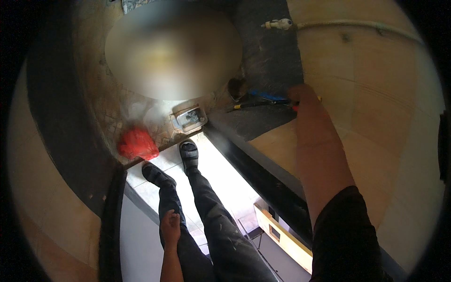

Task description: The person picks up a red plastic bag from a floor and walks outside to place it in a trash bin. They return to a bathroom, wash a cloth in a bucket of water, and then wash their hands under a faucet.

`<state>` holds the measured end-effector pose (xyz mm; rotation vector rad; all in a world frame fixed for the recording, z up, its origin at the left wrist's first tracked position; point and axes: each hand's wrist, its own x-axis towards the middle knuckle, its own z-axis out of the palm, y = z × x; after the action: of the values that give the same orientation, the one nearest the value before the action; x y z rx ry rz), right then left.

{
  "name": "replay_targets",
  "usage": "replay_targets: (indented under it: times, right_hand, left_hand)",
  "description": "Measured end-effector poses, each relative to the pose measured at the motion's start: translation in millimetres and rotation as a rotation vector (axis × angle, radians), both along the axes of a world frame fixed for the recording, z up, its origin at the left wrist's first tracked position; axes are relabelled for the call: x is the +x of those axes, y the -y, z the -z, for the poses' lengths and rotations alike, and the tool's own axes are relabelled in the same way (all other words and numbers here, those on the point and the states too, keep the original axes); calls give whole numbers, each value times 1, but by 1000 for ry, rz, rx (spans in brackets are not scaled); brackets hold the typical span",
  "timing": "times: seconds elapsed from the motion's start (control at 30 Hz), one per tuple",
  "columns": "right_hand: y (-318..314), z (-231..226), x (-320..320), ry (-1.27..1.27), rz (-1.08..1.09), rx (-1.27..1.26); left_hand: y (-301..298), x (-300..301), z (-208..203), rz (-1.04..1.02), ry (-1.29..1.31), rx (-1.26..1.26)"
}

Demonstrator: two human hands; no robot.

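My right arm stretches out to the right, where my right hand [297, 93] is closed among some slim tools. One has a blue handle [267, 95]; another is long and dark with a yellow end [238, 107]. Which of them my fingers grip is hard to make out in the shade. A dark, brown, rounded piece [238, 88] sits at the left end of the blue handle. My left hand [170, 225] hangs low by my left leg, fingers loosely bent and apart, with nothing in it.
A grey-white tub [197, 119] with dark water or mix stands beyond my feet, near a red plastic bag [138, 143]. Dark door frame edges [253, 164] flank the threshold. A pipe fitting [278, 24] juts from the right wall. A large blurred patch hides the middle floor.
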<state>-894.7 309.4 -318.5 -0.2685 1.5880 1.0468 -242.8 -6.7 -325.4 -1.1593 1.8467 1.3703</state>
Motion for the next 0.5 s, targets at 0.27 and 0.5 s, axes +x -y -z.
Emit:
replay_targets:
  times: [0.27,0.5]
  right_hand:
    - [-79,-23,-68,-112,143,-115]
    - [-115,112,2,-878,490,-368]
  left_hand:
    - [-4,-15,2,0,-7,27]
    - [-4,-17,3,32,-38,-37]
